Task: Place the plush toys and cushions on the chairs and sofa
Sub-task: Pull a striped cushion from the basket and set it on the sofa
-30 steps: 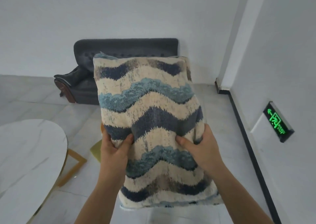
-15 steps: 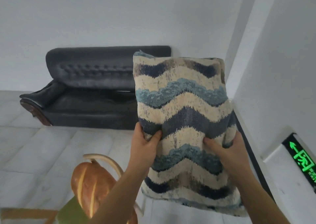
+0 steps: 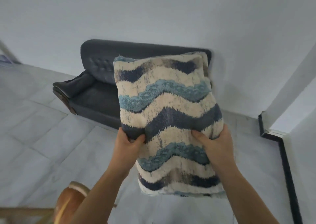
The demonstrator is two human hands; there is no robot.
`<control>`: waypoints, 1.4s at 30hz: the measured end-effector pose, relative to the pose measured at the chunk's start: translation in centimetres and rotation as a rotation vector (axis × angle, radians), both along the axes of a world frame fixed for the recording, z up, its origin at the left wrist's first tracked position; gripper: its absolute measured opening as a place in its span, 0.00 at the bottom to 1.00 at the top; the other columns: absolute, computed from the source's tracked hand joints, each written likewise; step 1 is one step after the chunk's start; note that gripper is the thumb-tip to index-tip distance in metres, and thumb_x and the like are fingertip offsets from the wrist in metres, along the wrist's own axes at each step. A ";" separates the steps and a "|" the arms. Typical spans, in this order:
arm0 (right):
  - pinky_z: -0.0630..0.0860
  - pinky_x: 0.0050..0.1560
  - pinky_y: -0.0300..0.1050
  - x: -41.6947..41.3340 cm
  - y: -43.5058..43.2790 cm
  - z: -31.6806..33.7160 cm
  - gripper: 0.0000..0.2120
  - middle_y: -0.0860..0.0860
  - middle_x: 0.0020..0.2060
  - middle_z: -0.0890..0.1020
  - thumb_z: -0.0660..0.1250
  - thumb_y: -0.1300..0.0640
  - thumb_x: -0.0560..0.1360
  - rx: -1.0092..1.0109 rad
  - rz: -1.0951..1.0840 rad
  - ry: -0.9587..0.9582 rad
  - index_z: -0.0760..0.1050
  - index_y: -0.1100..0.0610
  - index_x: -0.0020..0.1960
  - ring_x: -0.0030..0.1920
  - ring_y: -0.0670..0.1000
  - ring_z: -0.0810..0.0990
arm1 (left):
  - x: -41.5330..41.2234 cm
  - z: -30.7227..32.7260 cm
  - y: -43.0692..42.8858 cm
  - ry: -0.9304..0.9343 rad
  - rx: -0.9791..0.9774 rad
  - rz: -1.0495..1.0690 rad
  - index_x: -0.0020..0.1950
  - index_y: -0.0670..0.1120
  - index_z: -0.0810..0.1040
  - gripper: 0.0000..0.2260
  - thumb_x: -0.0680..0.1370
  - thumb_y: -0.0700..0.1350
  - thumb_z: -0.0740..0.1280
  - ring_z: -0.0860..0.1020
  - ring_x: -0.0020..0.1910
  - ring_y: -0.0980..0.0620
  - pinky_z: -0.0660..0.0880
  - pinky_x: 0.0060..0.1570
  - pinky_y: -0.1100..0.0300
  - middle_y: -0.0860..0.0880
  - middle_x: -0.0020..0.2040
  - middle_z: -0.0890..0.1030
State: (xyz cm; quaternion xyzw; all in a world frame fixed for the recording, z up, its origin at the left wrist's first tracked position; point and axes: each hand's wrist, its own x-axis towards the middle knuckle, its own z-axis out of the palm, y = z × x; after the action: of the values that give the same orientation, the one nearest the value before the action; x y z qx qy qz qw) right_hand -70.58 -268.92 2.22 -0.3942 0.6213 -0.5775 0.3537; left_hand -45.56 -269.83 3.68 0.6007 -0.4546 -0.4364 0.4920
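A cushion (image 3: 167, 107) with cream, blue and navy wavy stripes is held up in the air in front of me. My left hand (image 3: 127, 147) grips its left edge, thumb on the front. My right hand (image 3: 217, 147) grips its right edge the same way. Behind the cushion a dark leather sofa (image 3: 92, 90) stands against the white wall; the cushion hides the sofa's right half. The visible part of the seat is bare.
A brown bread-shaped plush (image 3: 68, 205) lies on a chair with a curved wooden back (image 3: 80, 186) at the bottom left. Pale floor tiles (image 3: 42, 138) lie between me and the sofa. A wall corner with a black skirting (image 3: 266, 133) juts out at right.
The view has swung and tilted; the sofa now sits centred behind the cushion. The green exit sign has left the view. Both hands keep the same grip on the cushion.
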 end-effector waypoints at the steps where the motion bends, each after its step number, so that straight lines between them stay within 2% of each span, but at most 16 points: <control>1: 0.81 0.50 0.49 0.6 -2.7 0.0 0.29 0.46 0.52 0.84 0.83 0.55 0.65 -0.011 0.031 0.029 0.76 0.50 0.62 0.51 0.49 0.83 | 1.0 -0.6 -1.9 -0.012 0.024 0.037 0.71 0.47 0.71 0.23 0.77 0.39 0.72 0.81 0.60 0.48 0.80 0.56 0.50 0.49 0.64 0.81; 6: 0.78 0.42 0.44 4.2 -16.0 -1.1 0.22 0.46 0.43 0.83 0.83 0.60 0.65 -0.057 0.135 0.150 0.74 0.52 0.52 0.44 0.48 0.82 | 4.5 -4.1 -12.0 -0.086 0.110 0.205 0.67 0.43 0.72 0.19 0.78 0.38 0.72 0.80 0.58 0.45 0.78 0.57 0.49 0.46 0.63 0.80; 7: 0.79 0.42 0.45 5.1 -18.7 -1.4 0.21 0.47 0.42 0.83 0.83 0.60 0.65 -0.067 0.144 0.166 0.74 0.51 0.51 0.44 0.48 0.83 | 5.1 -4.6 -14.2 -0.121 0.110 0.227 0.68 0.43 0.69 0.21 0.78 0.38 0.72 0.78 0.59 0.45 0.77 0.57 0.50 0.45 0.64 0.78; 9: 0.80 0.41 0.45 7.0 -24.3 -1.7 0.20 0.46 0.41 0.84 0.83 0.60 0.64 -0.076 0.162 0.189 0.75 0.50 0.48 0.42 0.48 0.83 | 6.8 -5.3 -19.1 -0.242 0.049 0.224 0.78 0.48 0.57 0.36 0.76 0.41 0.74 0.76 0.63 0.44 0.76 0.61 0.47 0.45 0.71 0.72; 12: 0.74 0.35 0.31 9.3 -32.3 -1.6 0.17 0.44 0.36 0.82 0.83 0.60 0.64 -0.072 0.183 0.217 0.75 0.51 0.42 0.36 0.44 0.79 | 9.1 -4.7 -26.9 -0.481 -0.067 0.079 0.80 0.59 0.44 0.47 0.75 0.47 0.76 0.72 0.71 0.46 0.75 0.65 0.51 0.49 0.78 0.61; 15: 0.70 0.32 0.30 11.3 -39.4 -1.3 0.18 0.44 0.32 0.80 0.83 0.61 0.63 -0.078 0.214 0.265 0.74 0.52 0.39 0.33 0.40 0.76 | 10.5 -2.9 -35.7 -0.846 -0.305 -0.037 0.80 0.60 0.44 0.46 0.76 0.47 0.75 0.67 0.75 0.43 0.75 0.67 0.46 0.50 0.80 0.56; 17: 0.71 0.33 0.30 12.3 -43.0 -1.8 0.19 0.42 0.31 0.80 0.83 0.61 0.63 -0.059 0.218 0.287 0.73 0.48 0.39 0.33 0.37 0.77 | 11.0 -2.2 -41.5 -1.022 -0.332 -0.109 0.80 0.58 0.46 0.46 0.75 0.46 0.76 0.63 0.78 0.39 0.70 0.71 0.40 0.45 0.81 0.55; 22: 0.73 0.35 0.41 13.2 -52.4 -4.1 0.17 0.37 0.34 0.82 0.82 0.61 0.64 -0.042 0.235 0.347 0.75 0.47 0.39 0.34 0.38 0.77 | 10.6 -2.1 -54.9 -1.421 -0.700 -0.366 0.79 0.50 0.61 0.40 0.71 0.43 0.77 0.58 0.80 0.35 0.60 0.74 0.35 0.39 0.81 0.60; 26: 0.76 0.36 0.40 14.2 -61.9 -8.1 0.15 0.42 0.35 0.83 0.81 0.59 0.65 -0.012 0.218 0.379 0.76 0.48 0.40 0.37 0.43 0.80 | 10.7 -5.1 -67.1 -1.619 -0.631 -0.562 0.81 0.49 0.59 0.46 0.67 0.44 0.78 0.61 0.79 0.41 0.51 0.75 0.35 0.44 0.79 0.65; 29: 0.76 0.38 0.38 15.4 -68.0 -10.9 0.13 0.42 0.36 0.83 0.79 0.59 0.68 0.072 0.238 0.403 0.75 0.46 0.40 0.40 0.42 0.80 | 11.4 -7.3 -74.1 -1.659 -0.447 -0.624 0.82 0.46 0.54 0.46 0.69 0.43 0.76 0.71 0.66 0.43 0.60 0.72 0.40 0.46 0.66 0.75; 31: 0.78 0.41 0.44 16.3 -71.2 -12.6 0.10 0.43 0.37 0.82 0.77 0.60 0.69 0.111 0.266 0.428 0.77 0.48 0.41 0.40 0.43 0.80 | 12.2 -8.2 -78.3 -1.631 -0.405 -0.675 0.78 0.47 0.64 0.37 0.71 0.46 0.75 0.74 0.60 0.45 0.66 0.66 0.44 0.48 0.60 0.79; 33: 0.79 0.45 0.49 16.9 -74.1 -13.7 0.09 0.44 0.40 0.82 0.76 0.59 0.70 0.138 0.295 0.467 0.78 0.50 0.44 0.42 0.43 0.80 | 12.9 -8.9 -82.1 -1.612 -0.449 -0.709 0.60 0.50 0.78 0.22 0.68 0.50 0.78 0.75 0.53 0.46 0.70 0.57 0.46 0.49 0.52 0.80; 34: 0.79 0.47 0.50 17.0 -75.6 -14.1 0.08 0.44 0.43 0.82 0.76 0.59 0.71 0.154 0.297 0.489 0.78 0.51 0.46 0.43 0.45 0.80 | 13.3 -9.3 -83.8 -1.602 -0.456 -0.714 0.51 0.49 0.78 0.19 0.64 0.51 0.80 0.75 0.48 0.45 0.71 0.51 0.46 0.48 0.47 0.79; 36: 0.79 0.51 0.49 17.1 -78.0 -14.7 0.11 0.45 0.48 0.81 0.76 0.58 0.71 0.157 0.277 0.571 0.79 0.51 0.50 0.47 0.45 0.78 | 14.0 -10.5 -86.4 -1.557 -0.433 -0.705 0.42 0.48 0.77 0.20 0.59 0.51 0.82 0.73 0.43 0.44 0.72 0.44 0.47 0.47 0.43 0.76; 39: 0.72 0.68 0.53 17.5 -81.6 -16.3 0.23 0.45 0.56 0.79 0.78 0.45 0.67 0.237 0.137 0.839 0.78 0.49 0.60 0.58 0.48 0.77 | 15.7 -13.2 -90.5 -1.425 -0.459 -0.636 0.41 0.48 0.76 0.20 0.58 0.51 0.82 0.70 0.43 0.44 0.70 0.43 0.47 0.46 0.44 0.72; 42: 0.50 0.77 0.61 17.6 -84.2 -19.5 0.40 0.51 0.64 0.78 0.74 0.31 0.64 0.505 -0.005 1.105 0.74 0.52 0.69 0.68 0.54 0.75 | 17.6 -15.9 -94.9 -1.289 -0.364 -0.594 0.39 0.45 0.76 0.18 0.60 0.48 0.82 0.70 0.42 0.42 0.68 0.41 0.49 0.45 0.45 0.71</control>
State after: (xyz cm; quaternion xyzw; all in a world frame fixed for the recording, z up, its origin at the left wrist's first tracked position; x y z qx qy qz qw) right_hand -53.03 -353.15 -17.27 -0.5381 0.8317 -0.1228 0.0602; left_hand -27.92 -364.74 -12.26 0.4982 -0.8629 -0.0287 0.0797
